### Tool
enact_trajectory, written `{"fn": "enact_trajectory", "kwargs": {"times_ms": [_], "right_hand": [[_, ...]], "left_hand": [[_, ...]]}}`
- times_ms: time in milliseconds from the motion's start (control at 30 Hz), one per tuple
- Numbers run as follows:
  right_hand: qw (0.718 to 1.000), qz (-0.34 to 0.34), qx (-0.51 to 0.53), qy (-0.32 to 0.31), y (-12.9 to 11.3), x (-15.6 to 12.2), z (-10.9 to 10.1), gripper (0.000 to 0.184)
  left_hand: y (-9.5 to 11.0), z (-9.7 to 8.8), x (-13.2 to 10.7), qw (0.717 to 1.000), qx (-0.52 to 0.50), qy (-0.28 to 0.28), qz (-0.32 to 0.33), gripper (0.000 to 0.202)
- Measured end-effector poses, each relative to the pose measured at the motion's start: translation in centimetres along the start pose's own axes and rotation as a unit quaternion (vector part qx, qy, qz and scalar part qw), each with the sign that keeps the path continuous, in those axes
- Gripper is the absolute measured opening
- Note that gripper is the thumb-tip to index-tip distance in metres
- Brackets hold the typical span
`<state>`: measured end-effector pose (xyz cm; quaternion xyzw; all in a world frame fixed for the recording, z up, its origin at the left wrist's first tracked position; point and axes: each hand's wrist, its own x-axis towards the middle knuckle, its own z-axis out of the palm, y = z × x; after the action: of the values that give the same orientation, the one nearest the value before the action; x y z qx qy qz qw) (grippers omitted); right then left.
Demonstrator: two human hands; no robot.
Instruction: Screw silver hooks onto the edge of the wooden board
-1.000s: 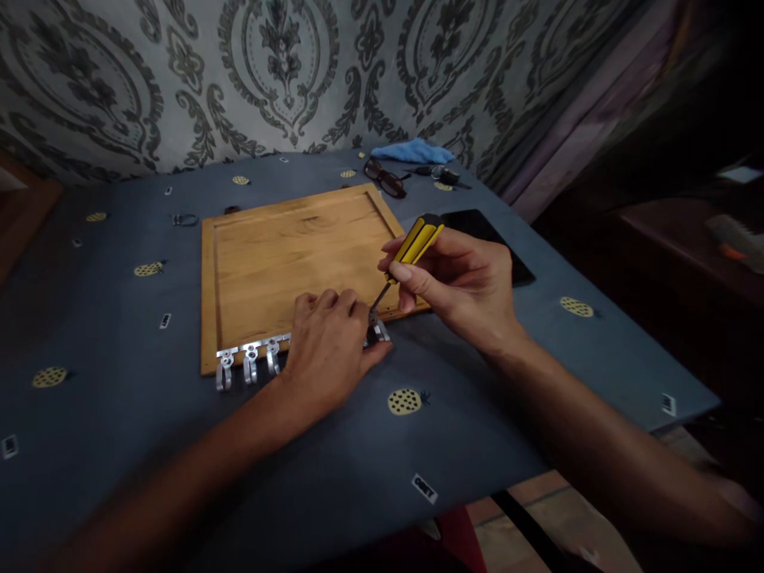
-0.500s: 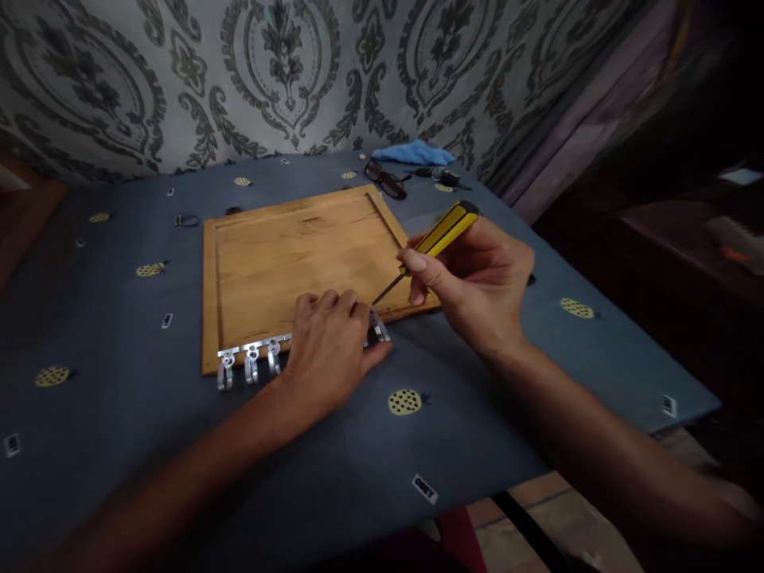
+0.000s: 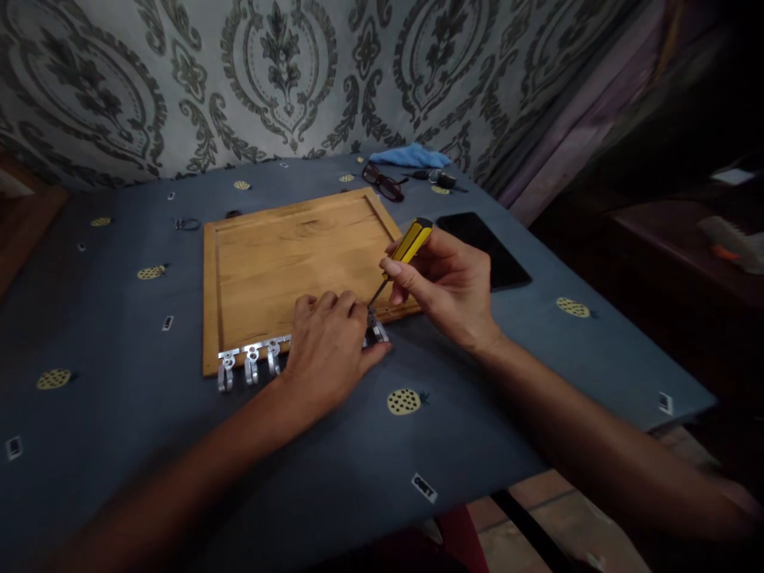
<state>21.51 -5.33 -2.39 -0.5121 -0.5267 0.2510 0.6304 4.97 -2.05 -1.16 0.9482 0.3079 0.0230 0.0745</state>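
A framed wooden board (image 3: 286,263) lies flat on the table. Along its near edge runs a metal hook rail (image 3: 242,350) with several silver hooks hanging over the edge. My left hand (image 3: 327,346) is closed over the right part of this rail and hides some of its hooks. In my right hand (image 3: 457,286) a yellow-and-black screwdriver (image 3: 411,241) is pinched by the handle, tilted. Its tip points down at the rail's right end, just beside my left fingers; whether it sits in a screw is too small to tell.
A dark blue cloth with pineapple prints covers the table (image 3: 477,422). Right of the board lies a black tablet-like slab (image 3: 493,251). Toward the back are glasses (image 3: 385,183), a blue cloth (image 3: 411,155), a dark key-like item (image 3: 442,177) and a small ring-shaped piece (image 3: 187,224).
My right hand has shifted left with the screwdriver, which now stands steeper. The black slab behind it has come into view. My left hand stays put on the rail.
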Motion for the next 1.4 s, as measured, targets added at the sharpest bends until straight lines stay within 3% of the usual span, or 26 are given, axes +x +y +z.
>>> {"fn": "enact_trajectory", "kwargs": {"times_ms": [267,900,1133,1400], "right_hand": [[1.0,-0.023,-0.008,0.016,-0.97,-0.09,-0.14,0.023],[0.998,-0.044,0.008,0.034,-0.26,-0.43,0.62,0.039],[0.994,-0.098,-0.014,0.047,-0.16,-0.07,0.3,0.031],[0.995,-0.091,-0.014,0.042,-0.07,-0.06,0.41,0.034]], "left_hand": [[0.0,0.05,-0.06,1.0,-0.001,-0.003,-0.001,0.04],[-0.01,0.23,-0.06,1.0,0.005,0.002,0.001,0.038],[0.01,0.03,-0.05,1.0,0.007,-0.008,-0.004,0.039],[-0.02,0.06,-0.06,1.0,0.005,-0.002,0.0,0.039]]}}
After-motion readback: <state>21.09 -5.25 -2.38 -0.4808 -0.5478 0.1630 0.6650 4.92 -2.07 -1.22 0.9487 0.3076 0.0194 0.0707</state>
